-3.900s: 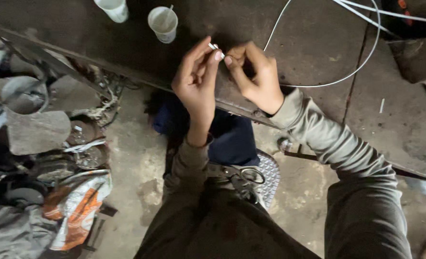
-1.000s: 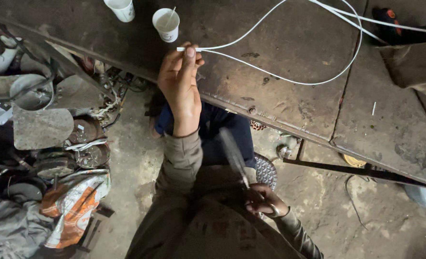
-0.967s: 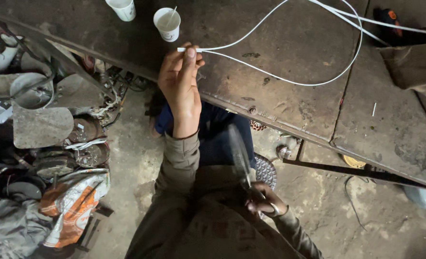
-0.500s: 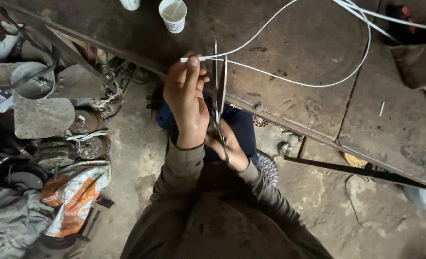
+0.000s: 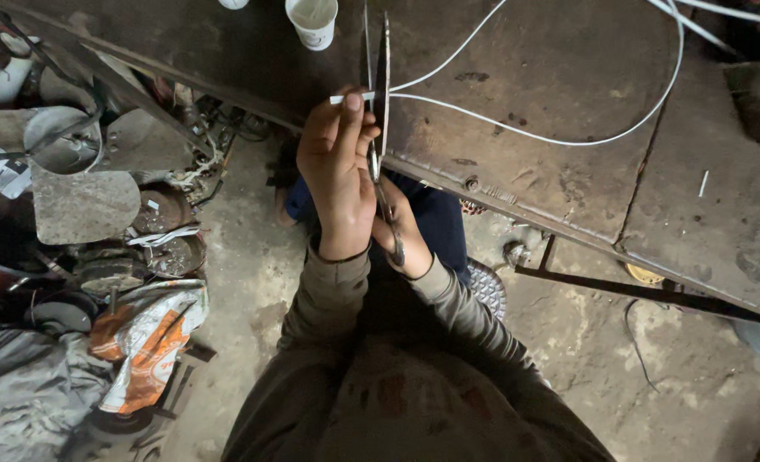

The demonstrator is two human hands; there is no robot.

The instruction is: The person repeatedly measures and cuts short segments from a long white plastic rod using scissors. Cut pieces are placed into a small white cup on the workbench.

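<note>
Just below the edge of the metal table [image 5: 568, 103], a pair of scissors [image 5: 381, 128] is gripped at its handles by the right hand [image 5: 401, 235], blades open and pointing up. Beside the blades, over the table edge, the end of a white cable [image 5: 525, 133] is pinched by the left hand [image 5: 337, 162]. Beyond it, a white cup [image 5: 312, 21] is seen on the table.

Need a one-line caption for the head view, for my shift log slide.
Left hand pinches white cable end while right hand raises open scissors beside it, over a dark metal table.
</note>
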